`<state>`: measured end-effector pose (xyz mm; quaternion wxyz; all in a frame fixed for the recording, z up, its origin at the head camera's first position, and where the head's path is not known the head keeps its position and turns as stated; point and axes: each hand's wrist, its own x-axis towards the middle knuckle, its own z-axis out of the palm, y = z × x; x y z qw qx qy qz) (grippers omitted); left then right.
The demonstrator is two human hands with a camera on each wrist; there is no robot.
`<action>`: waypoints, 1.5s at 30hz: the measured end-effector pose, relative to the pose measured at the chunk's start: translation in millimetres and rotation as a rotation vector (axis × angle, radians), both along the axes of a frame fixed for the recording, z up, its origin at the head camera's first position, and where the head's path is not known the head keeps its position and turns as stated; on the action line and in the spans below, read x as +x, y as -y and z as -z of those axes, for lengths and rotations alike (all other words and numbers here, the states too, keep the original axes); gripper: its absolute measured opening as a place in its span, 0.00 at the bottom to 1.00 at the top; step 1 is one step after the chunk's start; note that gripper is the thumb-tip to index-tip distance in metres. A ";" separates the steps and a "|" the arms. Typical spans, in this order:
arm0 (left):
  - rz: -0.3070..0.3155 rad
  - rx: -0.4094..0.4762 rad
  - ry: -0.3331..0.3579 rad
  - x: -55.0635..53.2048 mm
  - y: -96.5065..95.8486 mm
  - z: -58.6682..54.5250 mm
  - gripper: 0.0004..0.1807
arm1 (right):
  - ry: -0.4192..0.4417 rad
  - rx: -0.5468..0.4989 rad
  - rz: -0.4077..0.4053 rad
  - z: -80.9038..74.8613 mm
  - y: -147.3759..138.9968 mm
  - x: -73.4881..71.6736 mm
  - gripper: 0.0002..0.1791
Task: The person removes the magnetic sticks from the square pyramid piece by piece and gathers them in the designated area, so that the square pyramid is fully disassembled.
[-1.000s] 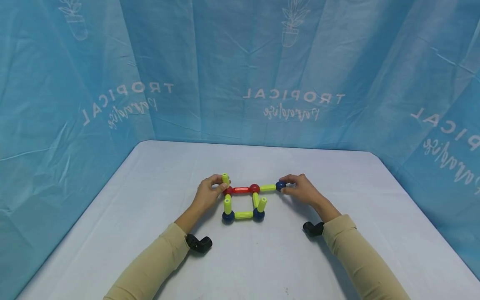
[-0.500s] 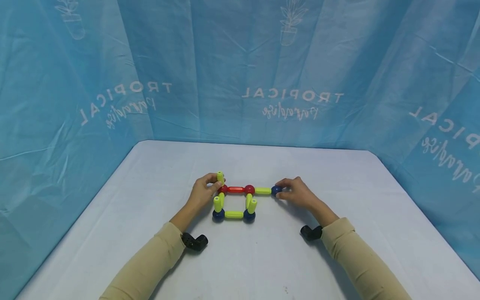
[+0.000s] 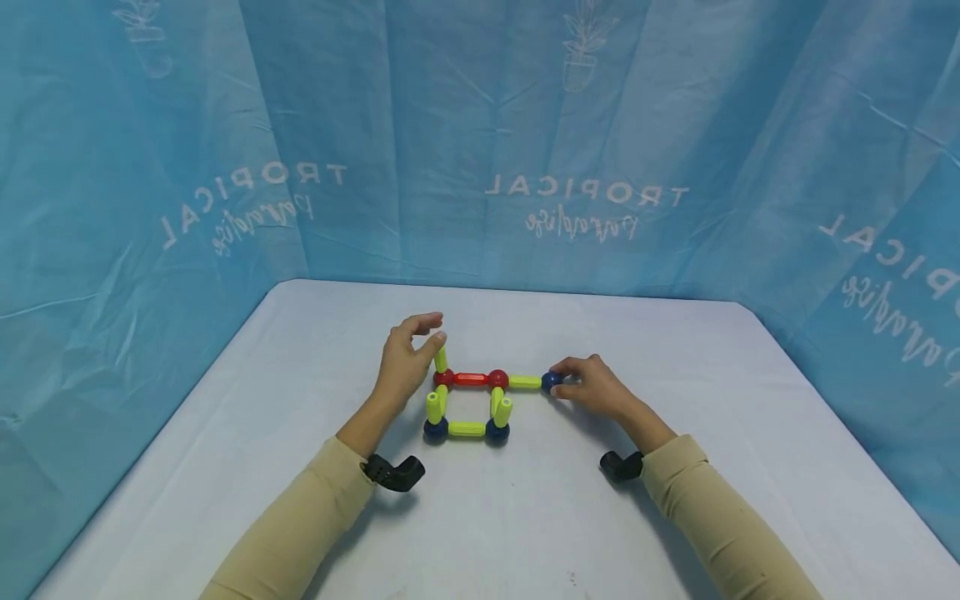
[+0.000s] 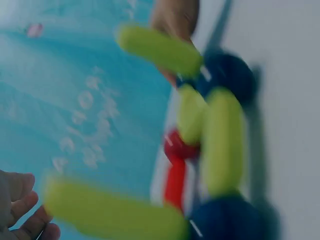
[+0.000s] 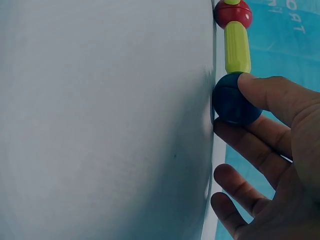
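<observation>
In the head view a frame of magnetic rods and balls lies on the table, with a red ball (image 3: 498, 379) and a red rod (image 3: 471, 379) at its far side. Yellow-green rods (image 3: 467, 429) join the other balls, and several stand up. At the far right end of the frame, my right hand (image 3: 596, 387) pinches a blue ball (image 5: 235, 102) between thumb and fingers; a yellow-green rod (image 5: 237, 47) is attached to it. My left hand (image 3: 405, 360) hovers by the top of the upright rod (image 3: 441, 360) at the back left, fingers loosely bent, holding nothing. The left wrist view is blurred.
A white cloth covers the table (image 3: 562, 517). Blue curtains (image 3: 450, 150) with mirrored lettering hang behind it and at both sides. Black wrist devices (image 3: 397, 473) sit at both sleeve cuffs.
The frame slid slightly left with both hands on it, then stopped. My left hand has let go of the upright rod and risen. My right hand keeps its pinch on the blue ball.
</observation>
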<state>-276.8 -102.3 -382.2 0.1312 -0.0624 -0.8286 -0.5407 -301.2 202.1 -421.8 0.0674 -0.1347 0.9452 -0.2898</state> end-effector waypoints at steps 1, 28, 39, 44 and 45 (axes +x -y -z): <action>0.011 -0.003 -0.016 2.1 -5.4 -6.0 0.19 | 0.000 0.000 -0.002 -0.4 -0.6 0.0 0.21; 0.205 -0.401 0.321 -18.6 -96.9 12.6 0.15 | -0.058 -0.056 -0.041 5.9 -5.1 2.4 0.20; 0.210 -0.526 0.327 -19.4 -96.8 29.4 0.12 | -0.076 -0.085 -0.077 8.8 -2.5 4.2 0.20; 0.204 -0.536 0.315 -19.2 -94.2 31.8 0.11 | -0.065 -0.076 -0.056 10.7 0.3 4.4 0.21; 0.203 -0.537 0.312 -19.1 -93.9 32.1 0.11 | -0.057 -0.072 -0.046 10.7 1.3 4.5 0.22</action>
